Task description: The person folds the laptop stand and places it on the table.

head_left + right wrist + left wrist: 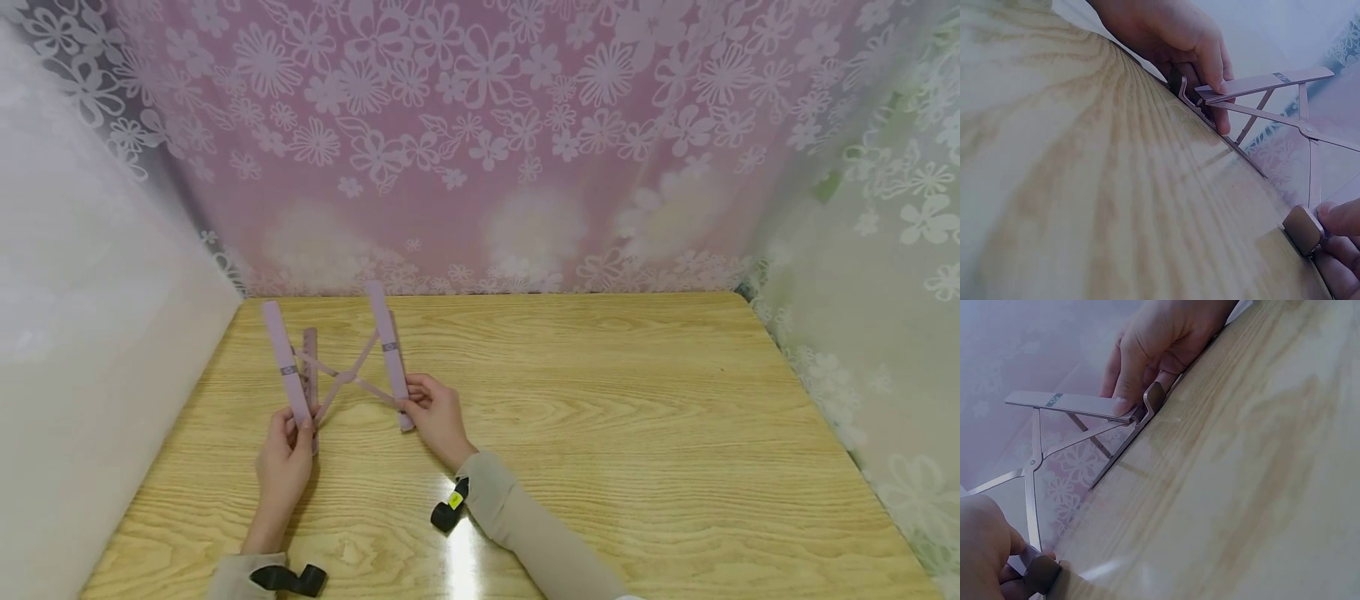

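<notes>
A pink folding laptop stand (345,377) is spread on the table, its thin cross braces forming an X between two long bars. My left hand (285,462) pinches the near end of the left bar (279,337). The near end of the right bar (382,321) is held between thumb and fingers of my right hand (442,421). Both bars slope up from the near end, over lower legs that rest on the table. In the left wrist view a bent front lip (1155,397) stands beside the right hand; the right wrist view shows another lip (1304,231) close up.
The wood-grain table (637,442) stretches to the right of the stand. A pink flowered curtain (450,208) hangs along its back edge. Pale sheets close off the left (97,292) and right sides. Black straps with small devices (447,517) sit at both wrists.
</notes>
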`<act>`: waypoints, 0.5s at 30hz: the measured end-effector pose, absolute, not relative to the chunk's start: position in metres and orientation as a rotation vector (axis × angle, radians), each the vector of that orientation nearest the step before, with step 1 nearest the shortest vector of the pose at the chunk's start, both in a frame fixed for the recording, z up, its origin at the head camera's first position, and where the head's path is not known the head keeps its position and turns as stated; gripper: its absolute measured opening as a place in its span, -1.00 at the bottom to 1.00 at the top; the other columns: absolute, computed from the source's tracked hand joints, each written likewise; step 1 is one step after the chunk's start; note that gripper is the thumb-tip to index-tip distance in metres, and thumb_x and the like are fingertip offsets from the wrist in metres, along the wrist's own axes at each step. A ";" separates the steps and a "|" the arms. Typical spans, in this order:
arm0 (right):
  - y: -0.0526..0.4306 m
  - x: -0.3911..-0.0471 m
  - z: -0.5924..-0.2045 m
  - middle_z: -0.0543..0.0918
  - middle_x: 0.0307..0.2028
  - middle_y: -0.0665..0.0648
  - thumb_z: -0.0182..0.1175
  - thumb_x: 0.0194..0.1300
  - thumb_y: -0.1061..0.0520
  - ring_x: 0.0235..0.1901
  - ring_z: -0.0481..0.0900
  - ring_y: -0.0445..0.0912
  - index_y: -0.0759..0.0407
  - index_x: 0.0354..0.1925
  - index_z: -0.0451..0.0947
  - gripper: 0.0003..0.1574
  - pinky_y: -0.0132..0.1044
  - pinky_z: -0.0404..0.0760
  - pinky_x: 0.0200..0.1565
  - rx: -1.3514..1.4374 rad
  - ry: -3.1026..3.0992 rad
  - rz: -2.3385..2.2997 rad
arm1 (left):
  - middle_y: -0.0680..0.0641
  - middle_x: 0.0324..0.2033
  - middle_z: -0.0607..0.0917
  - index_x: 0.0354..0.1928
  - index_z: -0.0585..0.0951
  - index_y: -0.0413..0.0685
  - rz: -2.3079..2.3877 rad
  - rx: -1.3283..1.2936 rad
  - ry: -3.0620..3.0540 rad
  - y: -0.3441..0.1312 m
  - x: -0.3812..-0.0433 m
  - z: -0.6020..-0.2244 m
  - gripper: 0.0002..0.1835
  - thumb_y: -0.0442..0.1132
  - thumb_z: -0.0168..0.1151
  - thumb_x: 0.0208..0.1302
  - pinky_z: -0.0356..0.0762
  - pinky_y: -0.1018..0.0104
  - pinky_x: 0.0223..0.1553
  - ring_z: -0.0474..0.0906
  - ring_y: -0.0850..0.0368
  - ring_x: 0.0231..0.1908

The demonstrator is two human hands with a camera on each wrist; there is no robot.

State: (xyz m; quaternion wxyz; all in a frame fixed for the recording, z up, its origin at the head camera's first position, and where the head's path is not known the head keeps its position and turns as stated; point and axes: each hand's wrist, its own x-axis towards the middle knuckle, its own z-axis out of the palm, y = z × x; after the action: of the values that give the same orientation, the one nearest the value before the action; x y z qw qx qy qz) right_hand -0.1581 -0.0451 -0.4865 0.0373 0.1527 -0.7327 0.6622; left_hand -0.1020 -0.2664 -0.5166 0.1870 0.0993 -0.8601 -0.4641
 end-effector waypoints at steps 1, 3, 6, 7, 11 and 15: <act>-0.044 -0.158 -0.487 0.65 -0.27 0.37 0.27 0.09 0.44 -0.26 0.64 0.16 0.43 -0.09 0.54 -0.65 -0.29 0.64 -0.22 0.468 -2.255 2.027 | -0.08 -0.08 0.68 0.08 0.44 -0.15 -1.302 0.278 -2.423 -0.266 -0.102 -0.517 -0.72 -0.23 0.00 0.41 0.42 0.69 -0.39 0.52 0.49 -0.24; -0.043 -0.161 -0.493 0.65 -0.27 0.36 0.27 0.08 0.44 -0.27 0.64 0.14 0.43 -0.09 0.54 -0.65 -0.30 0.64 -0.23 0.469 -2.250 2.037 | -0.09 -0.08 0.68 0.08 0.44 -0.15 -1.296 0.273 -2.426 -0.264 -0.101 -0.517 -0.72 -0.23 0.00 0.41 0.41 0.69 -0.38 0.51 0.50 -0.24; -0.041 -0.165 -0.506 0.67 -0.27 0.29 0.30 0.09 0.40 -0.28 0.64 0.06 0.36 -0.08 0.56 -0.65 -0.35 0.63 -0.24 0.465 -2.257 2.028 | -0.06 -0.07 0.68 0.08 0.43 -0.14 -1.306 0.267 -2.429 -0.262 -0.101 -0.517 -0.72 -0.22 0.00 0.41 0.43 0.68 -0.38 0.53 0.45 -0.24; -0.041 -0.167 -0.510 0.67 -0.27 0.25 0.30 0.09 0.38 -0.28 0.64 0.02 0.33 -0.08 0.57 -0.65 -0.35 0.63 -0.24 0.460 -2.261 2.028 | -0.06 -0.07 0.68 0.08 0.43 -0.13 -1.309 0.265 -2.431 -0.262 -0.101 -0.517 -0.73 -0.22 0.00 0.41 0.43 0.68 -0.39 0.54 0.43 -0.25; -0.037 -0.170 -0.522 0.68 -0.27 0.13 0.33 0.09 0.31 -0.30 0.64 -0.12 0.21 -0.09 0.59 -0.65 -0.38 0.62 -0.25 0.435 -2.268 2.036 | -0.03 -0.09 0.69 0.08 0.44 -0.12 -1.298 0.261 -2.446 -0.259 -0.101 -0.518 -0.73 -0.21 -0.01 0.41 0.43 0.66 -0.40 0.55 0.40 -0.26; -0.031 -0.169 -0.524 0.69 -0.29 0.11 0.34 0.09 0.29 -0.32 0.64 -0.16 0.18 -0.10 0.60 -0.66 -0.36 0.63 -0.25 0.438 -2.260 2.033 | -0.03 -0.12 0.69 0.07 0.44 -0.11 -1.305 0.251 -2.449 -0.255 -0.101 -0.518 -0.73 -0.20 -0.01 0.41 0.42 0.63 -0.43 0.54 0.37 -0.32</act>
State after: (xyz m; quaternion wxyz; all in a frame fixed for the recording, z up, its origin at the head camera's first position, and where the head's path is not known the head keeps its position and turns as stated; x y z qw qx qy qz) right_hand -0.1694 -0.0314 -0.5237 0.0353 0.1426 -0.7353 0.6616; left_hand -0.1012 -0.2548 -0.5178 0.1769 0.0887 -0.8651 -0.4609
